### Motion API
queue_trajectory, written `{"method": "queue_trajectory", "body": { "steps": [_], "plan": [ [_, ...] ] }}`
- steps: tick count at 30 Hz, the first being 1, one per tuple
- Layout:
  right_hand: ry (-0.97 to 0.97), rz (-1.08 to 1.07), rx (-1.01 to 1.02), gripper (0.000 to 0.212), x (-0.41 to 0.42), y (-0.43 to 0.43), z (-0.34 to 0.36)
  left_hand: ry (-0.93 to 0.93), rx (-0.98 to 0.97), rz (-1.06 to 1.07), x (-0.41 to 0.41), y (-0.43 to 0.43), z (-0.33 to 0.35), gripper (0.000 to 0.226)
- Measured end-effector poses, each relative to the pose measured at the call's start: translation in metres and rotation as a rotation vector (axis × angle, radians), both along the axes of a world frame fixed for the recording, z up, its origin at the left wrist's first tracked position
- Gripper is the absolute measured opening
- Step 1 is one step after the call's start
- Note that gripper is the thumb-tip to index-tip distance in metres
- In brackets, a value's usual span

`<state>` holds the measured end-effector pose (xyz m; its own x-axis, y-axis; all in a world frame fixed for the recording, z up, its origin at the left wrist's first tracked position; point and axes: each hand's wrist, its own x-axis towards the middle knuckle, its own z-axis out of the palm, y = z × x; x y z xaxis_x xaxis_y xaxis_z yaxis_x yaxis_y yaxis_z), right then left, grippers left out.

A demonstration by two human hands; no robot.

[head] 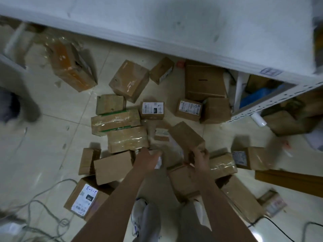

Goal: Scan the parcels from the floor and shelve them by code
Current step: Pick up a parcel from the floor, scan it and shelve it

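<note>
Several brown cardboard parcels lie scattered on the tiled floor (57,137). My right hand (199,158) grips the near end of a plain brown parcel (185,135), which is tilted up off the pile. My left hand (150,157) reaches down with straight fingers over the parcels beside it, above a white-labelled packet partly hidden under the hand. A parcel marked 2-1-3 (87,196) lies at the lower left. Another labelled parcel (153,109) sits farther out.
A white metal shelf (192,28) spans the top, with its perforated upright (272,100) at the right and boxes stored beneath. Grey cables (43,206) loop over the floor at lower left. My shoes (139,213) stand right by the pile. Another person's foot (31,109) is at left.
</note>
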<state>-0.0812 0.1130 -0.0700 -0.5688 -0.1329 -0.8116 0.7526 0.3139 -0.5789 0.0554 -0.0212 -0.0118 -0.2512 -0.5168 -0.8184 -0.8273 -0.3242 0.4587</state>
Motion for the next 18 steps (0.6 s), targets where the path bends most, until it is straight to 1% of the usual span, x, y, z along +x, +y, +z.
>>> {"method": "queue_trajectory", "body": {
  "steps": [1,3,6,9,12,15,16,18],
  "plan": [
    [-0.036,-0.065,-0.083,0.065,-0.001,0.004,0.033,0.058,0.01,0.033,-0.009,0.002,0.03,0.04],
    [-0.035,-0.155,-0.214,0.063,0.0,0.01,0.097,0.171,0.053,0.117,-0.03,0.009,0.098,0.024],
    [-0.038,-0.255,-0.312,0.061,0.008,0.004,0.204,0.276,0.146,0.207,-0.058,0.019,0.196,0.028],
    [-0.097,-0.297,-0.429,0.069,0.018,-0.007,0.314,0.385,0.219,0.363,-0.07,0.024,0.29,0.026],
    [-0.174,-0.317,-0.566,0.055,0.023,-0.013,0.414,0.511,0.188,0.426,-0.07,0.021,0.374,0.02],
    [-0.189,-0.303,-0.661,0.064,0.032,-0.013,0.495,0.669,0.149,0.479,-0.063,0.026,0.438,0.016],
    [-0.176,-0.287,-0.679,0.061,0.036,-0.012,0.517,0.715,0.14,0.476,-0.062,0.031,0.457,0.017],
    [-0.177,-0.303,-0.732,0.056,0.04,-0.009,0.546,0.749,0.128,0.474,-0.06,0.043,0.487,0.024]
  ]
}}
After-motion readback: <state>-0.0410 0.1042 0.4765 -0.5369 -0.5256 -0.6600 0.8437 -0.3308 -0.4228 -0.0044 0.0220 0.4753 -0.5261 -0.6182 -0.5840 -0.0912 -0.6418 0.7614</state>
